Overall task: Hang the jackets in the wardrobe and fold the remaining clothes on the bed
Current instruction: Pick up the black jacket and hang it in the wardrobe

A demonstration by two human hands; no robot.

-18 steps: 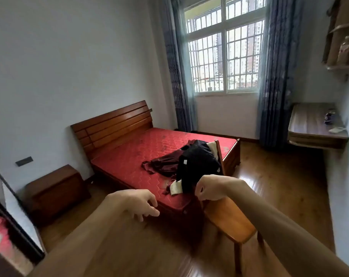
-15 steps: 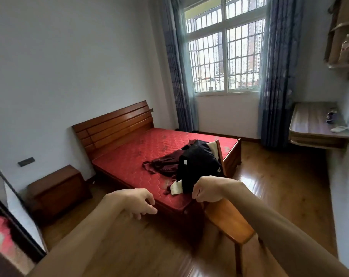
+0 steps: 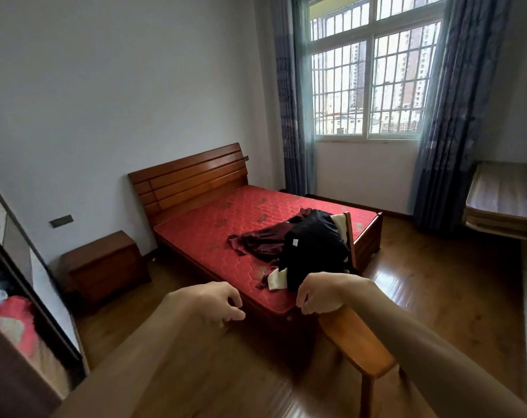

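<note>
Clothes: black garment (image 3: 313,245) heaped at the red mattress's (image 3: 214,218) near edge, against the wooden chair (image 3: 357,339); maroon garment (image 3: 256,241) touching it.
Left hand (image 3: 208,300): raised, fingers loosely curled, empty.
Right hand (image 3: 319,292): over the chair seat, loosely curled, empty.

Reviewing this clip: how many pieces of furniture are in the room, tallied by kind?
bed: 1
nightstand: 1
chair: 1
desk: 1
wardrobe, partly in view at the left edge: 1
Total: 5
</note>
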